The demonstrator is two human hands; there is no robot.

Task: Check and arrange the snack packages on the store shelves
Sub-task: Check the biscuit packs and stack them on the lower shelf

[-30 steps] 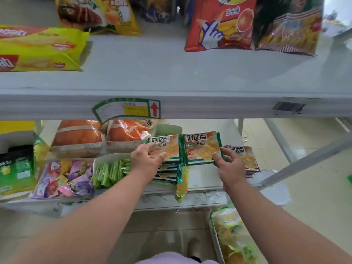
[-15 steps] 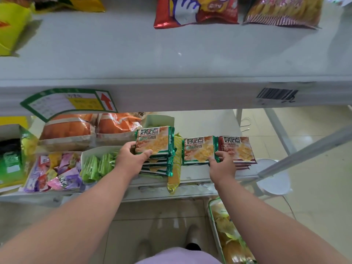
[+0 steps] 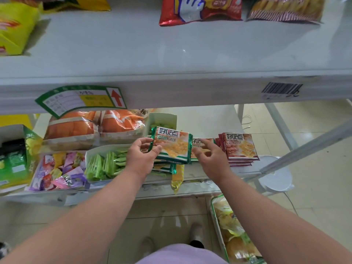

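On the lower shelf point(image 3: 207, 121), my left hand point(image 3: 142, 156) pinches the left edge of a green-edged cracker packet point(image 3: 173, 145) and holds it lifted above a small stack of the same green packets point(image 3: 163, 167). My right hand point(image 3: 209, 157) hovers just right of it with fingers spread and relaxed, over another green packet point(image 3: 199, 144) that lies flat and is partly hidden. Further right sits a stack of red-edged cracker packets point(image 3: 241, 147).
A white tray of green wrapped sticks point(image 3: 103, 162) and a tray of mixed candies point(image 3: 59, 171) lie left of my hands. Orange bread bags point(image 3: 95, 124) sit behind. A yellow packet point(image 3: 177, 177) hangs over the shelf edge. Chip bags point(image 3: 200, 8) stand on the upper shelf.
My left hand has lifted the top green packet off its stack and moved it right. My right hand let go of the flat green packet and now hovers with fingers spread.
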